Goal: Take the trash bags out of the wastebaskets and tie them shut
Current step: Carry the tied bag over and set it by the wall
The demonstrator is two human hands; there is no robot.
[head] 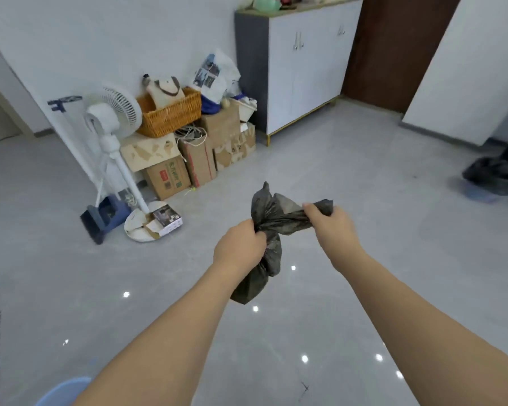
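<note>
A small black trash bag [272, 230] hangs in the air in front of me, held by both hands. My left hand [239, 247] is closed around the bunched neck of the bag, and the bag's body dangles below it. My right hand [332, 227] pinches a twisted end of the bag's top and pulls it out to the right. Another loose end sticks up between the hands. A light blue wastebasket rim [62, 391] shows at the bottom left. A second black bag sits in a blue wastebasket [491, 178] on the floor at far right.
A white standing fan [112, 124], a blue dustpan [106, 215], several cardboard boxes [200, 159] and a wicker basket [170, 115] stand against the far wall. A white cabinet [305, 63] is at the back right. Grey tiled floor [349, 171] lies all around.
</note>
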